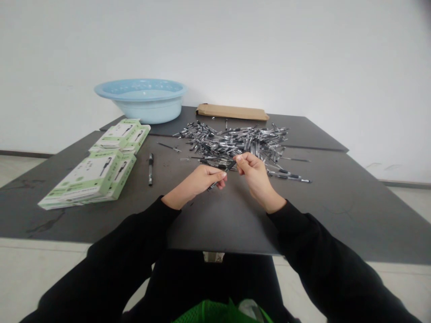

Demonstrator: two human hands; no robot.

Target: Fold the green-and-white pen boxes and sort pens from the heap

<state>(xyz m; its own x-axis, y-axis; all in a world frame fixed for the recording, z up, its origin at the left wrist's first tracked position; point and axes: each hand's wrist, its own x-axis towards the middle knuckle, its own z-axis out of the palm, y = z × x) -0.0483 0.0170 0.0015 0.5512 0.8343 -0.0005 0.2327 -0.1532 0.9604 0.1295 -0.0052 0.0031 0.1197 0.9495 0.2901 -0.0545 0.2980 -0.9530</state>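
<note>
While both hands work above the dark table (218, 229), they meet at a single pen (230, 165), held on a slant just in front of the pile (235, 142). The left hand (198, 180) pinches it between thumb and fingers, and the lower end protrudes beneath that hand. The right hand (252, 175) has thumb and forefinger pressed together on the upper end; whether a separate part sits between those fingertips is too small to tell.

The pile consists of loose black-and-clear pens lying across one another in many directions, with several strays around its edges. One lone pen (150, 169) lies to the left of the hands, well apart from the pile, pointing away from the person.

Further left, white-and-green boxes (84, 177) are stacked on the table, their tops printed with a pen. A pale blue basin (148, 111) stands behind them. A brown carton (232, 111) lies flat beyond the pile, near the white wall (235, 54). Black sleeves (128, 251) reach both wrists. Something green (208, 312) shows at the lap; its nature is undetermined.
</note>
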